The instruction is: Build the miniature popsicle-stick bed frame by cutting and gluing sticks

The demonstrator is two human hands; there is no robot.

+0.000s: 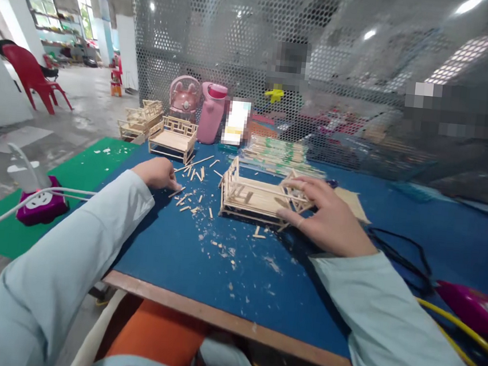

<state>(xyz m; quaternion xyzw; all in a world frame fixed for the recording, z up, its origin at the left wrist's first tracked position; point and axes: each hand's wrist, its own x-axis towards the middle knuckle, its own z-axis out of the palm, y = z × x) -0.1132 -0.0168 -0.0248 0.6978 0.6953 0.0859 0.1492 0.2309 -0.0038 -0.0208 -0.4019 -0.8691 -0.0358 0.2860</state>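
My right hand (325,216) grips the right end of a miniature wooden bench (264,193), its thumb low at the front and its fingers over the end rail. The bench stands upright on the blue tabletop, with stick railings around its slatted seat. Left of it, my left hand (156,173) is low over the table, thumb and fingers pinched on a short wooden stick (177,192). Several cut stick pieces (196,172) lie scattered between the left hand and the bench.
Finished-looking small benches (173,139) stand at the back left, beside a pink bottle (211,116) and a pink fan (185,98). Bundled sticks (275,153) lie behind the bench. Black cable (410,245) and a purple power strip (471,308) are at right. A perforated metal screen (240,44) rises behind.
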